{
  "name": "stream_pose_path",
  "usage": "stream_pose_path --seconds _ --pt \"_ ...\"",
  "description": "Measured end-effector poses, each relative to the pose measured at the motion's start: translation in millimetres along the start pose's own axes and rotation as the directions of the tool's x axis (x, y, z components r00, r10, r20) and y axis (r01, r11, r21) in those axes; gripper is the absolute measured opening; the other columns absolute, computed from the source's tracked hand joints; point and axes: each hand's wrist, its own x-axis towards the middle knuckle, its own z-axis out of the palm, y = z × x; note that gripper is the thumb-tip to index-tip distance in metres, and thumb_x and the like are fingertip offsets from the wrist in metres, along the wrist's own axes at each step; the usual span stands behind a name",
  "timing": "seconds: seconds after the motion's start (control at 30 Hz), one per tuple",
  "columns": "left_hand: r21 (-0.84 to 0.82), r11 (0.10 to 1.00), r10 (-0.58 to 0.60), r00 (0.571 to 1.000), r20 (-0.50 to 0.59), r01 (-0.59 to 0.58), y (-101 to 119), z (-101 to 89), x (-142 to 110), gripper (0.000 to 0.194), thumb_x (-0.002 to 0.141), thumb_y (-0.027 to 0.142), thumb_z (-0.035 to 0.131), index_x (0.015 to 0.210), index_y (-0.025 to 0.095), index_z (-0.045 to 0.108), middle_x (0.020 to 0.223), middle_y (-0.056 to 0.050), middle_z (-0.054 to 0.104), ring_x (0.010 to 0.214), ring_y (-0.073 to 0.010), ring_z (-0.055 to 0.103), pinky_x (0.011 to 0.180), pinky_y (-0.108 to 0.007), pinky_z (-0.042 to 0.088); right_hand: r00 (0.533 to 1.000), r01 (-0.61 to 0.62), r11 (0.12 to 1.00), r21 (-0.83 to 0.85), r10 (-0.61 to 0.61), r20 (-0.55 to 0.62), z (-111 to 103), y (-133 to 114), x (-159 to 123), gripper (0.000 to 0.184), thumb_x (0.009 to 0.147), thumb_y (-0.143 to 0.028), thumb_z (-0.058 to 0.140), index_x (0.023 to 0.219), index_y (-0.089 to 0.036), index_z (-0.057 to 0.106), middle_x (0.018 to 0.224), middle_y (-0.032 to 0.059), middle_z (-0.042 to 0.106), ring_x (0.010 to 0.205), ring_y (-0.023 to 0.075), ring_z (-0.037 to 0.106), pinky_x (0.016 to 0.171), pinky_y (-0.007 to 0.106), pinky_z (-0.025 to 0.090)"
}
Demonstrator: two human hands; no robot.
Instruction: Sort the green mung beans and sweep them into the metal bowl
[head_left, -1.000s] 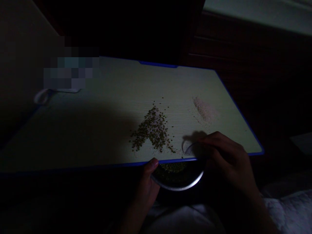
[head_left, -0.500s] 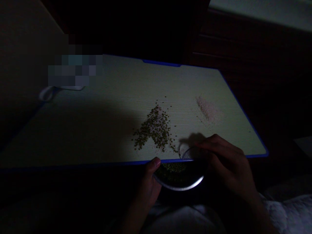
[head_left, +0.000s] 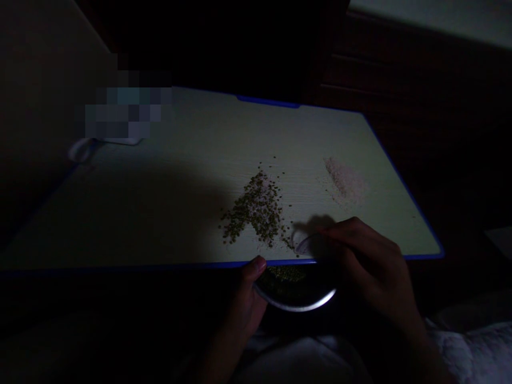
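Note:
My left hand (head_left: 251, 293) grips the rim of a metal bowl (head_left: 298, 308), its thumb on top near the board's edge. Green mung beans (head_left: 286, 273) lie in the bowl, which is partly under the board's near edge. My right hand (head_left: 370, 261) is closed, pinching what looks like a spoon (head_left: 307, 244) low over the board's surface by that edge; its handle is hidden by the fingers. Left of it spreads a pile of mung beans mixed with pale grains (head_left: 258, 208). A heap of pale, rice-like grains (head_left: 346, 181) lies farther right.
The light-topped board (head_left: 192, 122) has a blue rim and slopes across the view. A pale object with a strap loop (head_left: 81, 151) sits at its far left, mostly blurred out. Pale quilted fabric (head_left: 476, 346) shows at lower right. Surroundings are very dark.
The view has shifted slightly. The spoon-like thing in my right hand has tilted and moved a little beside the bean pile. My left hand still holds the bowl.

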Motion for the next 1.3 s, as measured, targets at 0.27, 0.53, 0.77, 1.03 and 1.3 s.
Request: stream_pose_path --seconds 0.27,0.53,0.77,1.03,1.3 --pt "0.014 1.000 0.013 1.000 -0.020 -0.013 -1.2 1.2 0.3 0.071 0.070 0.035 0.087 0.137 0.024 0.069 0.106 -0.010 0.087 0.135 -0.0431 0.064 0.118 -0.057 0.047 1.000 -0.012 0.999 0.050 0.011 0.011 2.0 -0.9 -8.4 0.031 0.101 -0.013 0.059 0.120 -0.030 0.075 0.101 0.0020 0.075 0.092 0.0192 0.069 0.072 0.035 0.052" --pt "-0.020 0.999 0.038 0.999 -0.005 -0.038 -0.7 0.2 -0.6 0.071 0.070 0.035 0.088 0.137 0.025 0.069 0.109 -0.007 0.087 0.134 -0.0406 0.065 0.122 -0.055 0.043 0.995 -0.044 0.996 -0.079 0.036 -0.095 5.3 0.0 -5.0 0.025 0.100 -0.015 0.059 0.115 -0.028 0.075 0.109 0.0040 0.078 0.099 0.0222 0.071 0.081 0.037 0.054" --pt "-0.006 1.000 0.029 1.000 0.002 -0.029 -0.1 1.1 -1.2 0.066 0.068 0.036 0.089 0.131 0.022 0.073 0.109 -0.008 0.087 0.130 -0.0417 0.068 0.121 -0.057 0.044 0.999 -0.015 0.997 -0.070 0.012 -0.048 5.4 -2.4 1.2 0.025 0.100 -0.016 0.057 0.114 -0.028 0.075 0.107 0.0049 0.078 0.097 0.0238 0.072 0.078 0.038 0.055" --pt "0.004 1.000 0.018 1.000 0.017 -0.018 0.3 1.9 -0.1 0.064 0.067 0.037 0.090 0.127 0.020 0.075 0.102 -0.009 0.087 0.130 -0.0426 0.068 0.120 -0.058 0.044 0.997 -0.039 0.999 -0.031 0.037 -0.072 3.7 -3.1 0.0 0.024 0.101 -0.016 0.059 0.113 -0.028 0.076 0.105 0.0030 0.077 0.095 0.0208 0.071 0.077 0.036 0.054" --pt "0.015 1.000 0.023 1.000 0.017 -0.023 0.6 3.2 -1.0 0.067 0.069 0.036 0.087 0.132 0.022 0.071 0.108 -0.009 0.086 0.134 -0.0407 0.066 0.119 -0.056 0.046 0.998 0.067 0.998 -0.005 -0.067 0.004 5.6 -4.1 10.0 0.031 0.100 -0.010 0.056 0.119 -0.027 0.074 0.104 0.0023 0.075 0.097 0.0194 0.068 0.078 0.037 0.053"
